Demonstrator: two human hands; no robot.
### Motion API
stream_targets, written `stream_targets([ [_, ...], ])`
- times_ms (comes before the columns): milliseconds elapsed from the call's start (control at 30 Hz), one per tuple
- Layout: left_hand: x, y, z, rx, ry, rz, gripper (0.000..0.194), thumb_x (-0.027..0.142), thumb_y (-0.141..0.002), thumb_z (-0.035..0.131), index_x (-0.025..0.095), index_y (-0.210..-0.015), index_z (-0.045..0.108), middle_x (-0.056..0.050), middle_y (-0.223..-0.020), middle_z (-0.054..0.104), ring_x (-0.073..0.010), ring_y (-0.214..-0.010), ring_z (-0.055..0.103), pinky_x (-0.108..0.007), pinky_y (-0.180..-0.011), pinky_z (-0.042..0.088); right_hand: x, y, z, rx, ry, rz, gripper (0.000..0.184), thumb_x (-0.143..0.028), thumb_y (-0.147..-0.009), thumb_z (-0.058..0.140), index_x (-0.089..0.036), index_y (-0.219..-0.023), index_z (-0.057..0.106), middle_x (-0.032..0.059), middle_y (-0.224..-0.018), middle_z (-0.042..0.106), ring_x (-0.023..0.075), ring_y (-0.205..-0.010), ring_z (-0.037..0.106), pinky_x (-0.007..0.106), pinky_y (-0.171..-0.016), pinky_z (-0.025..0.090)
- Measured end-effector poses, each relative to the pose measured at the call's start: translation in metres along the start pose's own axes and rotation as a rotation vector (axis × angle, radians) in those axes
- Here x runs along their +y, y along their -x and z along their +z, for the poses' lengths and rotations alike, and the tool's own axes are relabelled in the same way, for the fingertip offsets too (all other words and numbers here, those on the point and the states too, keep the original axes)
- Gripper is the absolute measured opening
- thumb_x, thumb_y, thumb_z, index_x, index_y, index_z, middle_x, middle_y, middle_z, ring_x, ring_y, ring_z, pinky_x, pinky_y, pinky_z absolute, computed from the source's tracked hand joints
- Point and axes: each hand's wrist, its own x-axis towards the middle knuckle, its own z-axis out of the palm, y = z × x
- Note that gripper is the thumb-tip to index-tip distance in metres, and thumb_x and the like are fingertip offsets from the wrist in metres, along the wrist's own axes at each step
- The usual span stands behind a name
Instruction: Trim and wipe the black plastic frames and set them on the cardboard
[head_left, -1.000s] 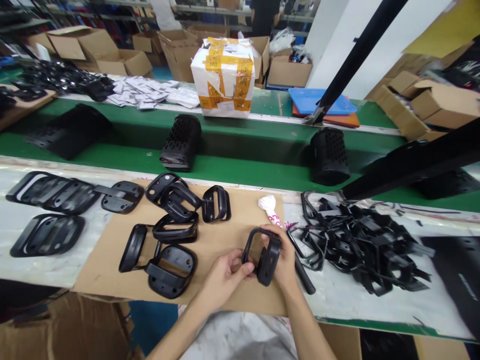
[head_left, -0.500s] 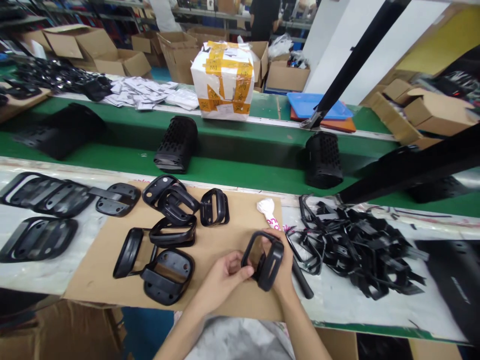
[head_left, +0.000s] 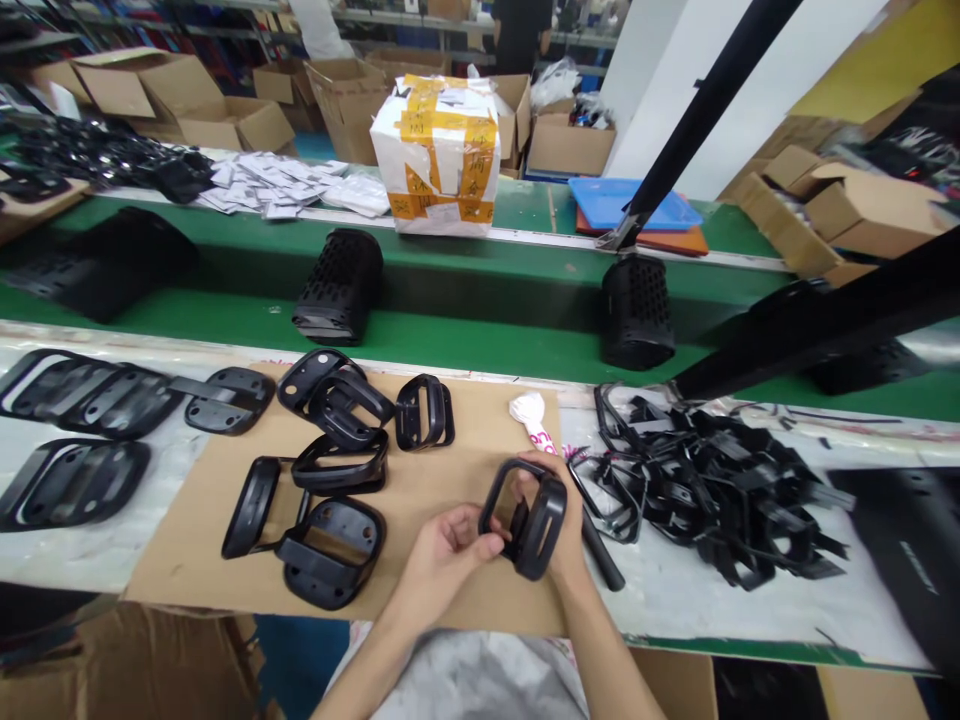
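Observation:
Both hands are around a black plastic frame-shaped bracket [head_left: 541, 530], held tilted above the cardboard sheet. My left hand [head_left: 444, 552] pinches its left edge between thumb and fingers. My right hand [head_left: 568, 510] wraps the far and right side, its fingertips partly hidden behind the frame. Just right of my right hand lies a tool with a black handle [head_left: 602, 552] and a white wrapped end [head_left: 527, 408]. Several similar black brackets [head_left: 336, 550] rest on the cardboard sheet [head_left: 202, 540] to the left of my hands.
A heap of black plastic strips [head_left: 739, 490] lies on the right. More black brackets [head_left: 79, 480] sit at far left. Beyond the table, a green conveyor belt [head_left: 480, 340] carries perforated black housings [head_left: 341, 285]. A slanted black post [head_left: 832, 340] stands at right, near a taped white box [head_left: 436, 155].
The whole view has shifted slightly, and the belt's housings appear a little further left. My hands keep the same hold on the bracket, with barely any change in pose.

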Motion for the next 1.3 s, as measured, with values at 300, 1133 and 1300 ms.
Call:
stream_targets([
  [300,0.001,0.007,0.001,-0.01,0.001,0.054,0.044,0.054,-0.078,0.09,0.014,-0.092,0.077,-0.014,-0.094,0.083,-0.0245,-0.088,0.075,-0.032,-0.082,0.058,-0.001,0.005,0.0,0.008,-0.015,0.003,0.019,-0.041,-0.094,0.075,-0.025,-0.104,0.072,0.0058,-0.097,0.075,0.0246,-0.079,0.069,0.036,-0.067,0.054],
  [1133,0.0,-0.004,0.0,0.083,0.246,0.054,0.048,0.05,-0.067,0.099,0.014,-0.088,0.075,-0.005,-0.08,0.074,-0.0145,-0.073,0.065,-0.024,-0.071,0.052,-0.006,0.003,0.02,0.153,0.05,-0.107,0.017,-0.035,-0.095,0.07,-0.025,-0.108,0.073,0.0061,-0.097,0.075,0.0274,-0.09,0.071,0.042,-0.084,0.058],
  [1300,-0.003,-0.004,0.0,0.075,0.198,0.062,0.045,0.049,-0.076,0.093,0.013,-0.096,0.075,-0.005,-0.086,0.073,-0.015,-0.079,0.065,-0.024,-0.074,0.053,-0.002,0.003,0.018,0.15,0.042,-0.111,0.019,-0.037,-0.093,0.073,-0.023,-0.107,0.073,0.0059,-0.094,0.075,0.0264,-0.086,0.071,0.041,-0.08,0.058],
])
